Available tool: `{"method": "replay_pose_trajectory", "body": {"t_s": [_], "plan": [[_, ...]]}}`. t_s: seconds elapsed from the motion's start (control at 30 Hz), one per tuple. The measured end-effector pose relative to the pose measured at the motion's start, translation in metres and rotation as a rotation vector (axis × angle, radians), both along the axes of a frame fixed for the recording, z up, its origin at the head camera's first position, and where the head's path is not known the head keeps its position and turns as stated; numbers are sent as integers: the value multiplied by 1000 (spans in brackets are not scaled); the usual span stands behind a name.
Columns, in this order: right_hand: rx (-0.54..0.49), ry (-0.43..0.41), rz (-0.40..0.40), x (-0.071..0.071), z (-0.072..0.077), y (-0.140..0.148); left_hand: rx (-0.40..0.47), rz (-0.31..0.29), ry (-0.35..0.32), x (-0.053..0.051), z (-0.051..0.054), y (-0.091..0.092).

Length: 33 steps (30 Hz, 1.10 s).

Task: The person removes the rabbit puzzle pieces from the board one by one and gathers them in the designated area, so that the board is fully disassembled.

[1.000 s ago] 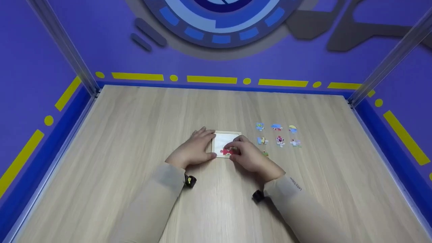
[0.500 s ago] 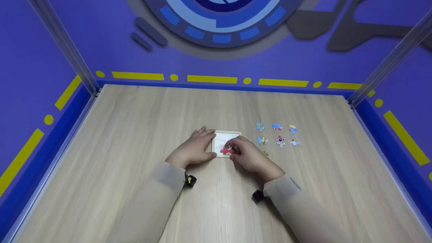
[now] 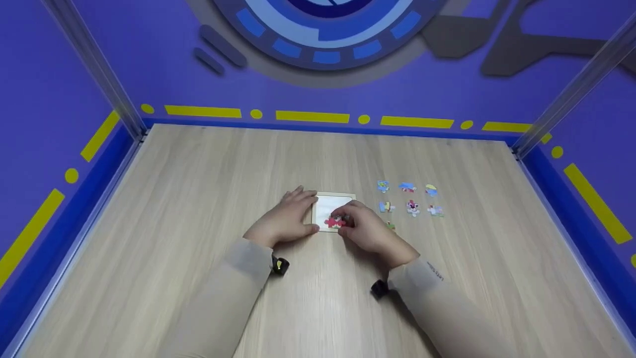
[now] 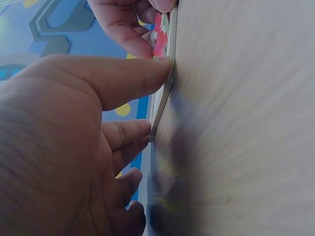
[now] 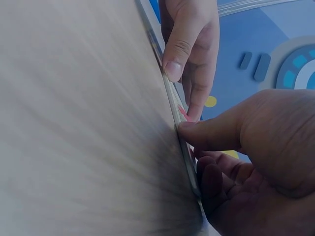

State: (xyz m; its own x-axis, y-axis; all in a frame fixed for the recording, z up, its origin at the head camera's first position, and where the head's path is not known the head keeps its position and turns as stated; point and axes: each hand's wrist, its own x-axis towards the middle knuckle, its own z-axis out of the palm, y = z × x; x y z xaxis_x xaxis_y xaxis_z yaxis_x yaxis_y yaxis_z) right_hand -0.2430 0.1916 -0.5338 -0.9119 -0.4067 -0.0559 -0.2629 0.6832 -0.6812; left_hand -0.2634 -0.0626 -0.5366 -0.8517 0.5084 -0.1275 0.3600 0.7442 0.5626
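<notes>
In the head view, a small wooden puzzle tray [image 3: 326, 204] with a white base lies at the middle of the table. My left hand [image 3: 283, 218] rests at its left side, straight thumb at the near corner and fingertips at the far one. My right hand [image 3: 367, 228] bends over the near right part, fingers curled and thumb at the near rim. It pinches a puzzle piece, mostly hidden beneath the fingers. Red and white puzzle pieces [image 3: 334, 222] show beside those fingertips. The left wrist view shows the left thumb [image 4: 142, 76] against the tray's edge.
Several loose puzzle pieces [image 3: 412, 207] lie in rows right of the tray, one partly hidden behind the right hand. Blue-purple walls [image 3: 318, 89] with yellow marks stand behind and on both sides of the wooden table [image 3: 208, 169].
The red and white pieces under my right fingertips have shifted slightly, and more of their white print shows. The left hand, the tray and the loose pieces have stayed put.
</notes>
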Motion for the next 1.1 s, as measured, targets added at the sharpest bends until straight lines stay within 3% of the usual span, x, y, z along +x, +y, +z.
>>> {"method": "replay_pose_trajectory", "body": {"t_s": [0.43, 0.83, 1.1], "plan": [[-46, 33, 17, -5, -1, 0, -2, 0, 0, -2, 5, -4], [-1, -48, -32, 0, 11, 9, 12, 1, -4, 0, 4, 1], [-23, -118, 26, 1, 20, 26, 10, -2, -8, 2, 2, 0]]}}
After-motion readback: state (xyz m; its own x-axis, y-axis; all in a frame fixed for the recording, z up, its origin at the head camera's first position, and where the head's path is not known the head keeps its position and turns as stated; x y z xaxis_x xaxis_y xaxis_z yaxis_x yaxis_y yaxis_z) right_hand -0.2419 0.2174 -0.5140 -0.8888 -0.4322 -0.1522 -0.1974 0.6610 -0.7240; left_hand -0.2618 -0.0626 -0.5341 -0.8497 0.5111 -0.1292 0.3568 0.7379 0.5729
